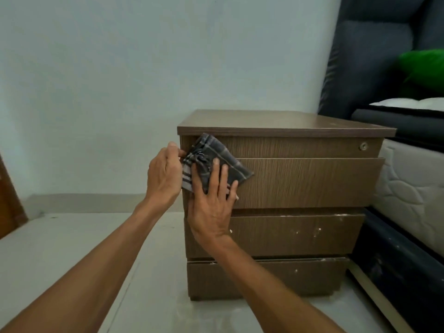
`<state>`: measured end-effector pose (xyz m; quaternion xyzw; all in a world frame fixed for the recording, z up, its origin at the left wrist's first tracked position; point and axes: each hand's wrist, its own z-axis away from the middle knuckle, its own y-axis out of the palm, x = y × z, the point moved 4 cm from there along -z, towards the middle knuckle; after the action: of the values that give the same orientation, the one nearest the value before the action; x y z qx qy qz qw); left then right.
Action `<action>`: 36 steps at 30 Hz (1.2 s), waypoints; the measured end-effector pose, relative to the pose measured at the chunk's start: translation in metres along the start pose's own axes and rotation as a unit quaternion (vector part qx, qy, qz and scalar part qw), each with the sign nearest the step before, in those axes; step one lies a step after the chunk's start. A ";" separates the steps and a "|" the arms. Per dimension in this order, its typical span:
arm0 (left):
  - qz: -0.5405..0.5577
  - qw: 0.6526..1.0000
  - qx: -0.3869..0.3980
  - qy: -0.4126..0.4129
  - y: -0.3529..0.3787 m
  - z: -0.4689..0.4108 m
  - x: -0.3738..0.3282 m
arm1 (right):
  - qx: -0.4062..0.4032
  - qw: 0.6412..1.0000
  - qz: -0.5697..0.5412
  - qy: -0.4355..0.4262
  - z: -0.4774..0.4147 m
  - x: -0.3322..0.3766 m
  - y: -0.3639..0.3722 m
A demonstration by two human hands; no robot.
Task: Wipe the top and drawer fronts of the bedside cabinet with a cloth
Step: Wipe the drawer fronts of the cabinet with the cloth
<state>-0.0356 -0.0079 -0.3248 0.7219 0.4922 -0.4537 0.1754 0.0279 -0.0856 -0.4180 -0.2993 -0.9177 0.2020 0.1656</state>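
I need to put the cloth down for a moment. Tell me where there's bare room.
The cabinet top is bare. So is the floor left of the cabinet. The right side is crowded by the bed.

A pale wall fills the upper left; a light floor lies below; a bed with a dark headboard and what looks like a green pillow lines the right edge.

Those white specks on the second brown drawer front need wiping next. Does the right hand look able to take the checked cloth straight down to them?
Probably yes. The right hand presses the grey checked cloth on the drawer just above, and the speckled brown drawer front lies bare, nothing in between.
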 end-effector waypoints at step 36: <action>-0.397 0.881 0.022 0.255 0.065 0.054 -0.014 | 0.110 0.935 0.159 -0.299 0.016 -0.108 -0.039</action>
<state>-0.0061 -0.0828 -0.3543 0.5601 0.7555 -0.2962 -0.1668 0.0852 -0.1855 -0.4330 -0.3470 -0.8375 0.4053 -0.1183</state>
